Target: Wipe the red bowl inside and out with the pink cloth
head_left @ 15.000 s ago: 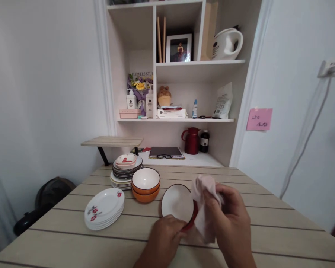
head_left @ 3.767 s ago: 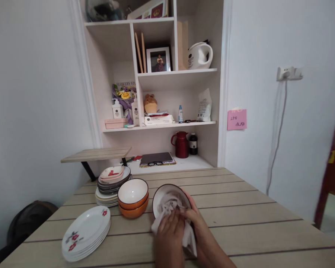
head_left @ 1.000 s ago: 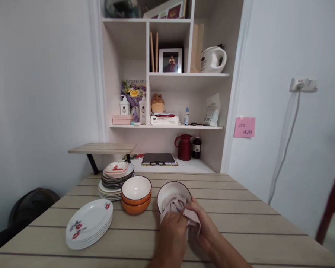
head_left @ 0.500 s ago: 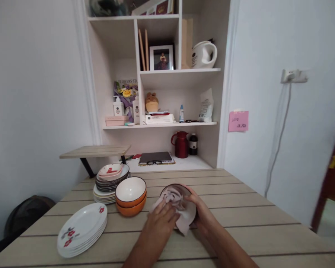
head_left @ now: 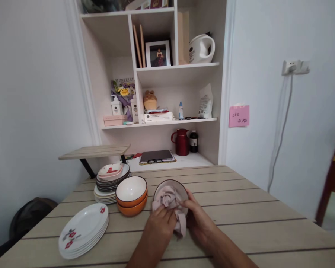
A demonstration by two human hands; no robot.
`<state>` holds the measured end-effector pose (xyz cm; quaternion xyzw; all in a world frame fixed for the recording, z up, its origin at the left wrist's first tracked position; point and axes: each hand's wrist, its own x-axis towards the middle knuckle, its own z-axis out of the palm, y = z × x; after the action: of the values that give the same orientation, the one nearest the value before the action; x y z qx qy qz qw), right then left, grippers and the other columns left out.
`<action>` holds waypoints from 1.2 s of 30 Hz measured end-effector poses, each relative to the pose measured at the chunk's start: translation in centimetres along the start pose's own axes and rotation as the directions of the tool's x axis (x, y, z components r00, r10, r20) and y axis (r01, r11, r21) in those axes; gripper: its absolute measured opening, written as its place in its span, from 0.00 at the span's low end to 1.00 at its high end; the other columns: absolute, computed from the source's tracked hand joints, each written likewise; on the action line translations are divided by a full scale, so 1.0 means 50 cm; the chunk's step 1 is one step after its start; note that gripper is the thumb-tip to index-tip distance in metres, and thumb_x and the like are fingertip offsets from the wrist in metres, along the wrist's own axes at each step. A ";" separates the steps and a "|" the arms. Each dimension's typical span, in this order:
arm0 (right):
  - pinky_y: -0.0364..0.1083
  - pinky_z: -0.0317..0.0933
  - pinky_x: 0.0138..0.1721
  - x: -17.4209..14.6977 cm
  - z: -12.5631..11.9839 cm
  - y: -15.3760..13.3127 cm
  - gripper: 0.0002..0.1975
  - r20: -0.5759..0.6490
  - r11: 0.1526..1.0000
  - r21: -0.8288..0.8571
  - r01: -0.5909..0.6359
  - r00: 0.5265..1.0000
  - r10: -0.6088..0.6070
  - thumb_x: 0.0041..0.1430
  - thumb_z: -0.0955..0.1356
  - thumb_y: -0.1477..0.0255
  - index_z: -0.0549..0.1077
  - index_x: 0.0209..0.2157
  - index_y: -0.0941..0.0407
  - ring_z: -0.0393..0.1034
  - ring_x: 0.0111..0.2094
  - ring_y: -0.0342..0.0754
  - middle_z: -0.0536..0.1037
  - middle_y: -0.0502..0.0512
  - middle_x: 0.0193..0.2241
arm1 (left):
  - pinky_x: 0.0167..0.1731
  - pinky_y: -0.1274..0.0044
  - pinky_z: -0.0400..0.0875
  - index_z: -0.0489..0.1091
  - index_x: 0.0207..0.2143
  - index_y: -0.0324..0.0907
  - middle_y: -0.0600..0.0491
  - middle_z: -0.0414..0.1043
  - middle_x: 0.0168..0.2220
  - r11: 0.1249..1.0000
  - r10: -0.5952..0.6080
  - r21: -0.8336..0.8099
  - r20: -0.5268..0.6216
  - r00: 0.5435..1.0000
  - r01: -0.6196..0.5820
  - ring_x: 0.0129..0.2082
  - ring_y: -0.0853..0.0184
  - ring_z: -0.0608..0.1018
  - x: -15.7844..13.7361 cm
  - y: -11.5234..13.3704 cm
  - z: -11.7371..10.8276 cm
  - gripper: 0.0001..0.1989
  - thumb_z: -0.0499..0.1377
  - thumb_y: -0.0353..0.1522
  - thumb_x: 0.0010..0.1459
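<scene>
A dark-rimmed bowl (head_left: 175, 185) is tilted up above the slatted table, its inside facing me. My right hand (head_left: 197, 214) grips its right side, thumb over the rim and the other fingers behind it. Bunched inside the bowl is a pale pinkish cloth (head_left: 169, 197), one end hanging below the rim. My left hand (head_left: 162, 221) is closed on the cloth and presses it into the bowl. To the left stand two stacked orange bowls (head_left: 131, 204) with white insides. The outer wall of the held bowl is mostly hidden.
Oval white plates with red flowers (head_left: 83, 229) are stacked at the left front of the table (head_left: 257, 208). Behind them rises a mixed stack of plates and small dishes (head_left: 111, 178). A small raised shelf (head_left: 95, 151), a laptop (head_left: 156, 156) and a red jug (head_left: 182, 142) stand farther back.
The bowl has shifted slightly left and tipped more toward me, with both hands following. The cloth has bunched up more inside it. The view has turned a little.
</scene>
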<state>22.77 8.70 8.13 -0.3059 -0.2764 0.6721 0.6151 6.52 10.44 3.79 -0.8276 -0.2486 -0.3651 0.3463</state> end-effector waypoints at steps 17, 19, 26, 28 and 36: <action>0.49 0.66 0.38 0.005 0.004 -0.030 0.31 0.006 0.992 -0.121 0.040 0.999 -0.040 0.40 0.74 0.70 0.75 0.52 0.50 0.77 0.36 0.54 0.86 0.52 0.37 | 0.51 0.73 0.76 0.76 0.46 0.44 0.54 0.84 0.41 0.990 -0.033 -0.138 0.027 0.999 0.037 0.41 0.66 0.84 -0.010 0.015 0.027 0.16 0.50 0.23 0.70; 0.48 0.64 0.35 0.004 0.000 -0.036 0.32 -0.003 0.990 -0.140 0.011 1.000 -0.012 0.41 0.74 0.69 0.74 0.53 0.50 0.76 0.33 0.53 0.86 0.51 0.36 | 0.51 0.71 0.77 0.77 0.44 0.44 0.54 0.84 0.39 0.997 -0.020 -0.078 0.003 1.000 0.020 0.40 0.65 0.84 -0.012 0.008 0.038 0.16 0.51 0.22 0.70; 0.46 0.63 0.34 0.002 -0.003 -0.022 0.38 0.081 0.990 -0.138 0.025 0.997 -0.014 0.43 0.73 0.72 0.69 0.59 0.49 0.76 0.35 0.52 0.86 0.52 0.40 | 0.48 0.67 0.80 0.78 0.41 0.40 0.49 0.84 0.38 0.999 -0.040 -0.001 -0.022 0.999 0.040 0.39 0.60 0.85 -0.020 -0.001 0.038 0.19 0.48 0.21 0.70; 0.47 0.66 0.37 0.000 -0.002 -0.013 0.40 0.126 0.993 -0.102 0.065 0.991 -0.052 0.44 0.73 0.74 0.66 0.62 0.48 0.77 0.37 0.53 0.85 0.52 0.43 | 0.48 0.69 0.80 0.78 0.42 0.40 0.49 0.84 0.39 0.999 -0.044 0.004 -0.024 0.999 0.045 0.39 0.62 0.85 -0.018 -0.001 0.030 0.20 0.46 0.20 0.70; 0.49 0.68 0.41 -0.009 0.013 -0.001 0.42 0.162 0.998 0.003 0.058 0.985 -0.057 0.45 0.75 0.74 0.66 0.64 0.49 0.78 0.37 0.53 0.85 0.52 0.39 | 0.46 0.71 0.81 0.75 0.50 0.35 0.45 0.83 0.42 0.998 0.032 -0.057 -0.054 0.998 -0.036 0.40 0.62 0.85 0.003 0.009 -0.014 0.22 0.41 0.20 0.72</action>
<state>22.31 8.24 8.63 -0.2427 -0.3347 0.6764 0.6095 6.63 9.62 4.09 -0.8314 -0.2144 -0.3883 0.3348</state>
